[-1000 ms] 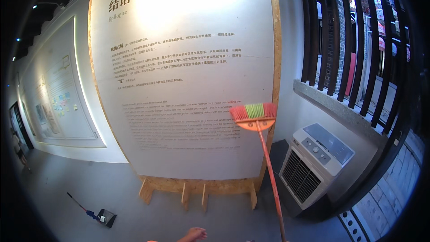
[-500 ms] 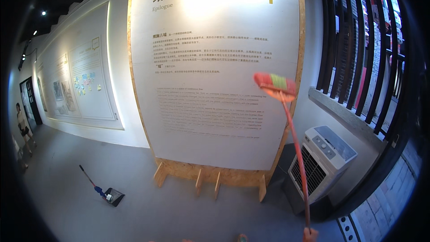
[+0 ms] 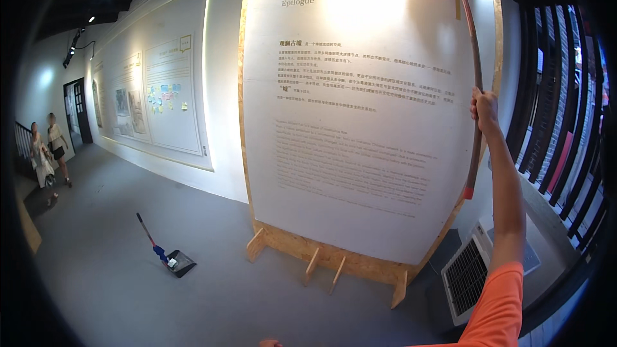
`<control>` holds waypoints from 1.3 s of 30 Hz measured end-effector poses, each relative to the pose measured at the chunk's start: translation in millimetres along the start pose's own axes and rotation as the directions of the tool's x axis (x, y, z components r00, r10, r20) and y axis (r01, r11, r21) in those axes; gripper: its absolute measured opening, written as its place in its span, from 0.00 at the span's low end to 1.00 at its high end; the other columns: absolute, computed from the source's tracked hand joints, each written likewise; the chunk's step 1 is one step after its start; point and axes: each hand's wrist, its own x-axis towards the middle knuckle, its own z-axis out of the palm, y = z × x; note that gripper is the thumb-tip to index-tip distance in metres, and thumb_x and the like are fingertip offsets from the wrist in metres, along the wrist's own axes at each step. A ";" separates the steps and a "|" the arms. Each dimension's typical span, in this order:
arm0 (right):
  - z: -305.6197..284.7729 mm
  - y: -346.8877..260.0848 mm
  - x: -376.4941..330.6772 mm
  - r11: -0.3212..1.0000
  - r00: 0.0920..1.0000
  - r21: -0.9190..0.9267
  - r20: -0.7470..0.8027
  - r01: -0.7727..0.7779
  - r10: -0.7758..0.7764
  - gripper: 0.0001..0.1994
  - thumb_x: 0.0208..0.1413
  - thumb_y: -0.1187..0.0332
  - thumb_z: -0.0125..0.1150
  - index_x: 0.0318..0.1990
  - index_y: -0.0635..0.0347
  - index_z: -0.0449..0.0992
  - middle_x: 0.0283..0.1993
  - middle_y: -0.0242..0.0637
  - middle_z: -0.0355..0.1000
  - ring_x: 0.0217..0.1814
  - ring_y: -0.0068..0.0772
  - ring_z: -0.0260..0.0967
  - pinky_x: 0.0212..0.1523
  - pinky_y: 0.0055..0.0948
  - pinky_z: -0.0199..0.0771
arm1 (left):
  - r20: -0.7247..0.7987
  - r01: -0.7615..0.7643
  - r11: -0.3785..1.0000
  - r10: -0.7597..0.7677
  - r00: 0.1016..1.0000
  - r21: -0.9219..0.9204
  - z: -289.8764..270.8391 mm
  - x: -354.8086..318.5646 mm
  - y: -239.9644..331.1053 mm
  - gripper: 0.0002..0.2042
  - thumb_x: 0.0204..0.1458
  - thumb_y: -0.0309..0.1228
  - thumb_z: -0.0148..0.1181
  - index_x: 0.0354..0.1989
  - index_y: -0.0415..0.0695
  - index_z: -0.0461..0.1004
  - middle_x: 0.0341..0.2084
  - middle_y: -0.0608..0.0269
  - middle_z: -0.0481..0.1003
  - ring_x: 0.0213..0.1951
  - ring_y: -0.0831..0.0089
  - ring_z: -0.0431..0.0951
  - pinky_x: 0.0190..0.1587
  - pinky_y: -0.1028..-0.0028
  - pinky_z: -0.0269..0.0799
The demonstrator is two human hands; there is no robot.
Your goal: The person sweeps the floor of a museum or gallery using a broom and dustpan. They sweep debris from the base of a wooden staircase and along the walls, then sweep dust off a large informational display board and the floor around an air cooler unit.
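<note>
The fingers (image 3: 475, 104) of the right hand (image 3: 486, 112) are wrapped around a long reddish broom handle (image 3: 476, 154), closed firmly on it. Only a sliver of the left hand (image 3: 270, 343) shows at the bottom edge, so whether its fingers are open or closed I cannot tell.

A black dustpan (image 3: 186, 263) sits on the grey floor (image 3: 225, 308) to the left, with a small whitish thing (image 3: 172, 262) in it; its thin stick leans up and to the left, blue near the pan.

The right arm, in an orange sleeve (image 3: 501, 302), reaches up nearly straight from the lower right. The broom handle stands almost upright before the right side of a big printed board (image 3: 347, 218), its bright red lower end hanging below the hand and its upper part running out of view. Wooden feet (image 3: 400, 289) prop the board. Behind the arm is a white air cooler (image 3: 466, 276), beside dark window bars (image 3: 546, 122). Far left, two people (image 3: 58, 141) are near a doorway (image 3: 78, 112).
</note>
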 end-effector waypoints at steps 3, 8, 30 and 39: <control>62.1 -0.3 32.4 0.995 1.000 0.098 0.022 -0.023 0.021 0.17 0.56 0.63 0.51 0.17 0.57 0.61 0.13 0.27 0.56 0.09 0.18 0.52 0.07 0.21 0.51 | -0.085 0.062 0.995 -0.068 0.994 -0.074 -15.5 -5.8 5.5 0.08 0.50 0.28 0.50 0.34 0.36 0.71 0.23 0.52 0.74 0.22 0.61 0.75 0.22 0.64 0.74; 99.4 95.5 14.5 0.980 0.987 0.139 0.102 -0.141 0.127 0.20 0.59 0.51 0.46 0.22 0.56 0.61 0.13 0.25 0.55 0.08 0.15 0.51 0.05 0.19 0.52 | -0.166 0.095 0.987 -0.116 0.979 -0.129 -33.3 -2.5 26.0 0.08 0.50 0.27 0.50 0.34 0.35 0.70 0.23 0.51 0.74 0.22 0.59 0.76 0.22 0.63 0.75; -35.2 202.3 -796.6 0.111 0.343 -0.747 -0.164 -0.656 0.925 0.26 0.53 0.48 0.50 0.34 0.70 0.73 0.30 0.61 0.70 0.37 0.63 0.68 0.37 0.51 0.65 | 0.151 -0.115 0.900 0.056 0.987 0.420 -64.2 0.9 169.2 0.08 0.50 0.28 0.52 0.36 0.38 0.71 0.24 0.56 0.74 0.21 0.67 0.76 0.21 0.71 0.73; 0.4 210.5 -791.8 0.003 0.233 -0.678 -0.250 -0.735 0.940 0.27 0.51 0.50 0.51 0.24 0.75 0.73 0.22 0.58 0.69 0.27 0.49 0.71 0.28 0.45 0.66 | 0.050 -0.127 0.944 0.117 0.992 0.303 -143.6 -30.1 159.1 0.08 0.49 0.28 0.53 0.36 0.39 0.71 0.23 0.57 0.74 0.21 0.68 0.76 0.20 0.71 0.73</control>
